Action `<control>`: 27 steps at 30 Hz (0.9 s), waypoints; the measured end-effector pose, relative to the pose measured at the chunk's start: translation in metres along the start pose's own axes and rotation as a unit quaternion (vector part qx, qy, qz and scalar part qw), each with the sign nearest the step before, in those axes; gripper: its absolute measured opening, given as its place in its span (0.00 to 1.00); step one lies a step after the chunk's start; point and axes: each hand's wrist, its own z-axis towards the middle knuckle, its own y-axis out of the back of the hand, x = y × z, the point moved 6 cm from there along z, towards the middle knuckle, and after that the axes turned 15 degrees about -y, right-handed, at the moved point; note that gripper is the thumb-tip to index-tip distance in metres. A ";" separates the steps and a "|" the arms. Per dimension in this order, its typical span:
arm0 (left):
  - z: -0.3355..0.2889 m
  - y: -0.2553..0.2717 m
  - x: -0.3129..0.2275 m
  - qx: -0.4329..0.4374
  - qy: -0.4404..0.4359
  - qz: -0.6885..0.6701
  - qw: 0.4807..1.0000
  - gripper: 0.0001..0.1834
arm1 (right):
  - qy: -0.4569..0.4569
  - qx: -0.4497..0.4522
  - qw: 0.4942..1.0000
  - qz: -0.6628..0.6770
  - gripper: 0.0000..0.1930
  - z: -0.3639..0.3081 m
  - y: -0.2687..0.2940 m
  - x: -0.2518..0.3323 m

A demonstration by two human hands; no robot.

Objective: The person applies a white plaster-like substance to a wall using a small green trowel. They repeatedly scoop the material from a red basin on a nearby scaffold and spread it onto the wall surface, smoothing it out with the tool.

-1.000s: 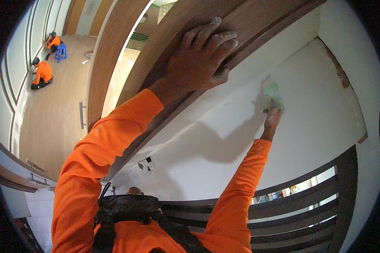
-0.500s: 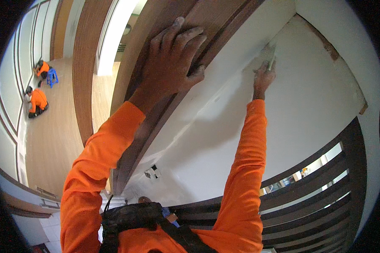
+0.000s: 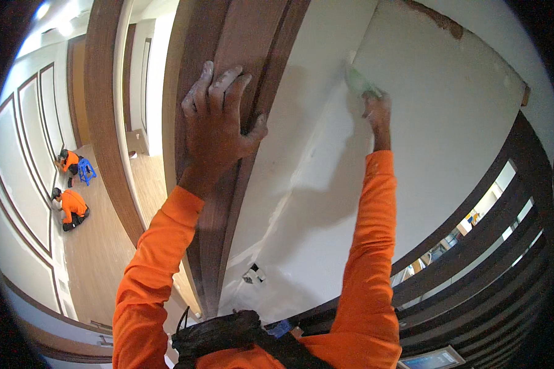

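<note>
My left hand lies with fingers spread against the brown wooden door frame, white powder on its fingertips. Raised to the white wall, my right hand grips a putty knife with a pale greenish blade, slightly smeared by motion. Its blade is at the inner corner where two wall faces meet. A pale filler line runs down that corner below the blade. My right fingers wrap the handle and hide most of it.
Dark slats curve along the right. A wall opening with a black and white insert sits low by the door frame. Two people in orange crouch at the panelled wall on the left, near a blue stool.
The view has turned, so the door frame stands more upright. The putty knife has swung from pointing up to tilting left, at the corner. My left hand remains on the frame.
</note>
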 end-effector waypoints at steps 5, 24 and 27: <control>0.005 0.011 -0.002 0.011 -0.016 0.022 1.000 0.39 | 0.083 0.070 0.993 0.051 0.23 0.015 0.033 0.087; 0.002 0.011 -0.049 0.109 -0.002 0.147 0.983 0.57 | -0.223 0.085 0.897 0.372 0.23 -0.253 0.078 -0.039; 0.002 0.007 -0.063 0.126 -0.006 0.192 0.973 0.58 | -0.302 0.085 0.739 0.596 0.23 -0.339 0.102 -0.045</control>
